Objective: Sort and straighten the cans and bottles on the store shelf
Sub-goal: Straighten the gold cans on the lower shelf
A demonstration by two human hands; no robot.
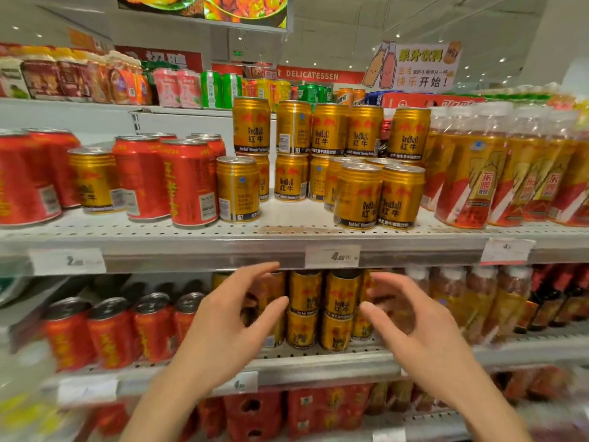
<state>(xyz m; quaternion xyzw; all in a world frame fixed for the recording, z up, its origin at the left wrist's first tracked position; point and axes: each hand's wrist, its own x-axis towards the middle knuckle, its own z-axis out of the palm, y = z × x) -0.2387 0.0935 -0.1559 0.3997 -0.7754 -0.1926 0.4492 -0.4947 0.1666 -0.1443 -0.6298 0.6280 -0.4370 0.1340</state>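
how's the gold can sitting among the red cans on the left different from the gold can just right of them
The gold can among the red cans shows its red bull logo to the front and has red cans on both sides. The gold can right of the red cans shows its back label with small print and has open shelf on its right. Both stand upright, same gold ribbed design, on the same shelf.

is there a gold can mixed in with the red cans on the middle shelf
Yes, one gold can stands among the red cans at the shelf's left side.
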